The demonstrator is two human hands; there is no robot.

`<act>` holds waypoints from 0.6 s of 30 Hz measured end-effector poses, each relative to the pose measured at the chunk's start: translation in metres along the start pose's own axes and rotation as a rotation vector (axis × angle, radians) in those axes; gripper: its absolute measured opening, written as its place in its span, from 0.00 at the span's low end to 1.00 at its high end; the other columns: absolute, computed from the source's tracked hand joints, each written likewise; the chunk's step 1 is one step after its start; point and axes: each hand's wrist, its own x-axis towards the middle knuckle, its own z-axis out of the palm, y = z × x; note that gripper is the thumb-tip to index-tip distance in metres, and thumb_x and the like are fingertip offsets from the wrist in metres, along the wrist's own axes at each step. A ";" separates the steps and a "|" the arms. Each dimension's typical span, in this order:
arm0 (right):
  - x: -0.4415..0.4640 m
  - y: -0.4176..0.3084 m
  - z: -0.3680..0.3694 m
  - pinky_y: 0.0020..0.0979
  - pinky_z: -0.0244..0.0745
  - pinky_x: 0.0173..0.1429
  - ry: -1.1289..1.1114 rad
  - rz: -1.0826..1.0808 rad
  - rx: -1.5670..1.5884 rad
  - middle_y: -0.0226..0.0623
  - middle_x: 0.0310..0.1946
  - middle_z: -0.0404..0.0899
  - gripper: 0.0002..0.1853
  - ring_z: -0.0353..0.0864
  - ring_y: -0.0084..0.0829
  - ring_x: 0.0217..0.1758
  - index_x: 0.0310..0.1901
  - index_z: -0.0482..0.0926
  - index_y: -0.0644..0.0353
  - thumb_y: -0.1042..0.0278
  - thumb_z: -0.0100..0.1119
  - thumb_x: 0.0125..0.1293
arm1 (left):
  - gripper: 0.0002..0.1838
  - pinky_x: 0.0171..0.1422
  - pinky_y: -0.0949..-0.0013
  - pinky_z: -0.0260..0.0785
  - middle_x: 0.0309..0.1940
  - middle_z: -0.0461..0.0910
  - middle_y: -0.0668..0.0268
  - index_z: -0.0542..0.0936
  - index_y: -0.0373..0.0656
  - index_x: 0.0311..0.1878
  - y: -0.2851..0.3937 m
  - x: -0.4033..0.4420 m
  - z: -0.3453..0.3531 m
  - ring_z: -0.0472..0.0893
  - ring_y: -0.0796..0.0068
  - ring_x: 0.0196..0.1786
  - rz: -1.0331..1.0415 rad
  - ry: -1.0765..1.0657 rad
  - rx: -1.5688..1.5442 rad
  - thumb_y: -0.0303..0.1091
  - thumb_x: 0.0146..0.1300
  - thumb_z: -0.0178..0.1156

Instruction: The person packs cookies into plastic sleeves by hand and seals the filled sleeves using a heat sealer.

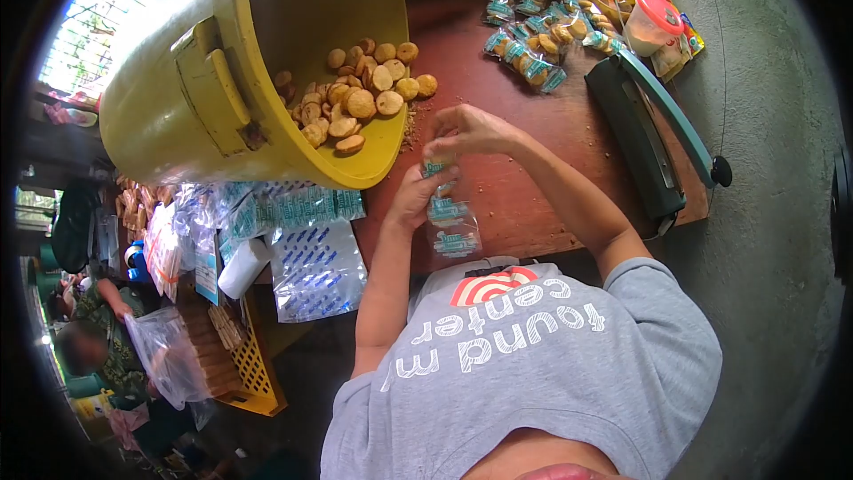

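Observation:
My left hand [416,196] is closed around a clear plastic packet [454,222] with teal print, whose lower end hangs near my waist. Over the mouth of the packet, my right hand [473,132] has its fingers bent together; what they hold, if anything, is hidden. Something yellowish shows at the packet's top between the hands. Just left of them, a yellow tub [164,107] lies tipped on its side with many round biscuits [360,103] inside near its rim. Crumbs lie by the rim on the reddish table [524,169].
An impulse sealer [635,138] with a teal arm stands at the right. Filled biscuit packets [531,49] and a red-lidded tub [653,25] sit at the back. Printed plastic wrappers [317,267] hang at the left edge, above a yellow crate [258,369]. Another person [102,324] holds a clear bag.

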 end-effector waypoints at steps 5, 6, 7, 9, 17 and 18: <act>-0.002 0.008 -0.001 0.31 0.71 0.36 -0.112 -0.070 -0.128 0.34 0.25 0.78 0.15 0.76 0.24 0.31 0.33 0.78 0.63 0.58 0.63 0.55 | 0.14 0.32 0.77 0.71 0.29 0.75 0.70 0.71 0.43 0.42 0.000 -0.001 0.008 0.76 0.80 0.29 0.077 0.041 0.026 0.34 0.55 0.63; -0.003 0.007 0.001 0.31 0.71 0.36 -0.112 -0.070 -0.128 0.34 0.25 0.78 0.15 0.76 0.24 0.31 0.33 0.78 0.63 0.58 0.63 0.55 | 0.14 0.32 0.77 0.71 0.29 0.75 0.70 0.71 0.43 0.42 -0.001 0.001 0.006 0.76 0.80 0.29 0.077 0.041 0.026 0.34 0.55 0.63; -0.004 0.007 0.005 0.31 0.70 0.36 -0.029 -0.080 -0.212 0.35 0.25 0.78 0.13 0.76 0.25 0.31 0.33 0.77 0.63 0.59 0.61 0.57 | 0.14 0.32 0.76 0.71 0.29 0.75 0.70 0.72 0.43 0.42 -0.003 0.003 0.002 0.76 0.79 0.29 0.070 0.044 0.049 0.34 0.55 0.63; -0.004 0.007 0.009 0.32 0.70 0.35 0.057 -0.086 -0.295 0.36 0.24 0.77 0.12 0.76 0.26 0.31 0.33 0.76 0.63 0.61 0.58 0.59 | 0.15 0.31 0.76 0.71 0.29 0.76 0.69 0.72 0.43 0.42 -0.001 0.005 -0.001 0.77 0.79 0.29 0.060 0.046 0.072 0.35 0.55 0.63; 0.004 -0.005 -0.012 0.24 0.62 0.22 0.148 -0.081 -0.145 0.27 0.19 0.70 0.17 0.64 0.17 0.20 0.29 0.72 0.63 0.54 0.55 0.62 | 0.15 0.27 0.72 0.72 0.29 0.76 0.67 0.74 0.40 0.41 0.001 0.000 0.001 0.77 0.76 0.25 0.017 0.006 0.095 0.35 0.54 0.65; 0.002 -0.012 -0.015 0.24 0.61 0.20 0.114 -0.033 -0.165 0.26 0.18 0.69 0.18 0.63 0.16 0.19 0.27 0.73 0.63 0.53 0.56 0.62 | 0.15 0.27 0.72 0.72 0.29 0.76 0.67 0.74 0.40 0.41 0.002 -0.001 0.001 0.77 0.76 0.25 0.018 0.008 0.094 0.35 0.54 0.65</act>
